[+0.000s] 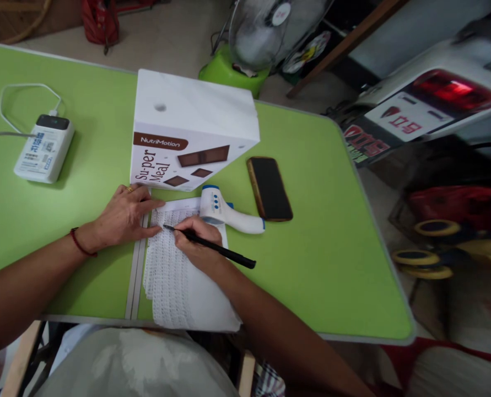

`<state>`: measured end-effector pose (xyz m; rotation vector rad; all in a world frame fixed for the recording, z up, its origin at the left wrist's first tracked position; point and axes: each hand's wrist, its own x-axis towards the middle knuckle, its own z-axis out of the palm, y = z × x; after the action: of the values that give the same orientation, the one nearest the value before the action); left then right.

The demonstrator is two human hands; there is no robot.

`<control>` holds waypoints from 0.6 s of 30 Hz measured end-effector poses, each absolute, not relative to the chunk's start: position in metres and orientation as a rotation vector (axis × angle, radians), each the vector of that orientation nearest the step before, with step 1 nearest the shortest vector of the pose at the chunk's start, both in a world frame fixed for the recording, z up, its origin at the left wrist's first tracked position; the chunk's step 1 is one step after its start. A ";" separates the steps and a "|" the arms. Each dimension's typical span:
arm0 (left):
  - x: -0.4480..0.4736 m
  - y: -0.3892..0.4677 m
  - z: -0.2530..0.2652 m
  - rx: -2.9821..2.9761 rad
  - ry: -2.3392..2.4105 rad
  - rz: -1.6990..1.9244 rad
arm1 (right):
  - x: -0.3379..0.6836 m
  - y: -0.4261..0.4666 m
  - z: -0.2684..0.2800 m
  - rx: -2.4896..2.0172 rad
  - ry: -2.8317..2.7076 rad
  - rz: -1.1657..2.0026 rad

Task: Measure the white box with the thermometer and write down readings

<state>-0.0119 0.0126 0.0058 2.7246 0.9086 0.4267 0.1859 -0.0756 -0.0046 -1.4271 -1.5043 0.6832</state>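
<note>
A black pen point(224, 251) is held in my right hand point(199, 240), its tip near the upper part of a paper sheet point(174, 286) covered in rows of handwriting. My left hand point(123, 218) lies with fingers apart at the sheet's upper left edge, thumb and forefinger touching the paper. Just beyond the right hand, a white and blue infrared thermometer point(232, 215) rests on the top of the paper. Behind it stands a white box point(195, 116) with brown print, close to my left fingertips.
A phone point(271, 188) in a brown case lies right of the thermometer. At the left sits a white power bank point(44, 149) with cables. Beyond the green table point(323, 264) are a fan point(259, 33) and a white vehicle point(435, 94) with a red tail light.
</note>
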 end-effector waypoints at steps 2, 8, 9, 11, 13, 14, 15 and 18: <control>-0.012 0.013 0.006 2.725 0.909 0.416 | 0.186 -0.076 -0.003 -1.430 -1.520 0.675; -0.013 0.012 0.008 2.716 0.928 0.395 | 0.189 -0.077 -0.003 -1.473 -1.552 0.684; -0.013 0.012 0.008 2.716 0.924 0.397 | 0.189 -0.077 -0.004 -1.475 -1.552 0.688; -0.013 0.012 0.008 2.715 0.925 0.396 | 0.189 -0.077 -0.005 -1.474 -1.548 0.696; -0.012 0.012 0.007 2.713 0.933 0.392 | 0.189 -0.076 -0.006 -1.469 -1.530 0.700; -0.012 0.012 0.007 2.713 0.934 0.391 | 0.189 -0.076 -0.006 -1.471 -1.519 0.699; -0.012 0.012 0.007 2.714 0.933 0.393 | 0.189 -0.076 -0.006 -1.474 -1.509 0.697; -0.013 0.012 0.007 2.717 0.919 0.401 | 0.188 -0.076 -0.006 -1.453 -1.504 0.697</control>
<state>-0.0126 0.0117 0.0071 2.7168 0.9189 0.4014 0.1879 -0.0758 -0.0055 -1.4533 -1.5042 0.6974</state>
